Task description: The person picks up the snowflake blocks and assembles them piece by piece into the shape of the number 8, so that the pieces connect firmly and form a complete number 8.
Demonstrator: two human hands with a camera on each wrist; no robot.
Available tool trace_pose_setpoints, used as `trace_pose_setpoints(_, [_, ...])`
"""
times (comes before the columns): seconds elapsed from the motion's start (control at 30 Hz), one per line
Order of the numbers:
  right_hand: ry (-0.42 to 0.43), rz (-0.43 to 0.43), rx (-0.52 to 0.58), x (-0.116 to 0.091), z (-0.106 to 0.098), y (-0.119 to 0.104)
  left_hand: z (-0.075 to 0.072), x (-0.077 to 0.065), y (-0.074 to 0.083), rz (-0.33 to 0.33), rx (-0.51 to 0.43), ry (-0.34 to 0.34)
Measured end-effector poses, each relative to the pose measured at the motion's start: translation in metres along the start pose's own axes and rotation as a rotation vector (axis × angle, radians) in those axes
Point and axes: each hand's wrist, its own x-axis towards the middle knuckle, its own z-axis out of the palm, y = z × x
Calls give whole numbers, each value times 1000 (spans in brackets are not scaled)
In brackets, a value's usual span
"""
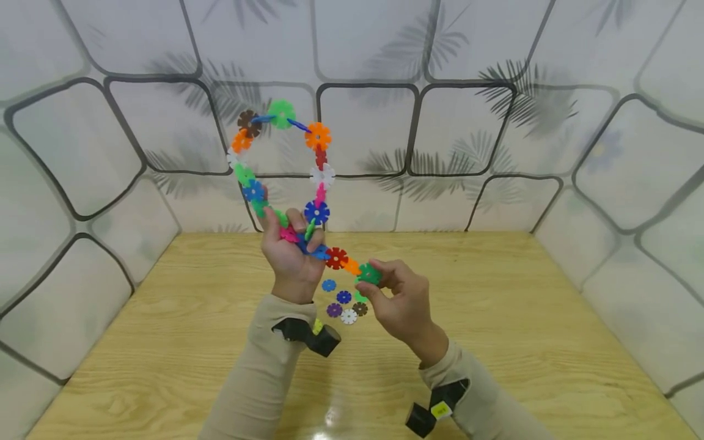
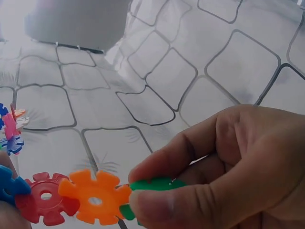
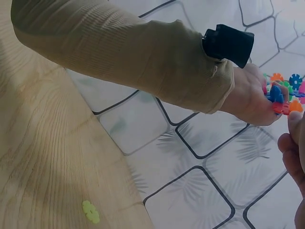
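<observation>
My left hand (image 1: 294, 260) grips the lower part of a ring of linked, notched plastic snowflake discs (image 1: 318, 136), held up above the table. The ring stands upright, in many colours. From the left hand a short tail runs to the right: a red disc (image 1: 337, 258), an orange disc (image 2: 95, 196) and a green disc (image 1: 370, 274). Thumb and fingers of my right hand (image 1: 404, 299) pinch that green disc, which meets the orange one in the left wrist view. The right thumb covers part of the green disc there.
On the wooden table (image 1: 495, 318) below lie several loose discs, among them a blue disc (image 1: 329, 285), a purple disc (image 1: 334, 310), a white disc (image 1: 349, 316) and a brown disc (image 1: 360, 309). A yellow-green disc (image 3: 90, 212) lies nearer. Patterned cloth walls (image 1: 368, 128) enclose the table.
</observation>
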Motion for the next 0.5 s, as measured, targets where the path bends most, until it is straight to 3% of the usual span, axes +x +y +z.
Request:
trace_pose_setpoints(0.33, [-19, 72, 123, -7, 9, 5, -2, 3, 1, 25, 110, 9])
trace_pose_setpoints(0.5, [17, 105, 155, -10, 15, 4, -3, 3, 0, 42, 135, 16])
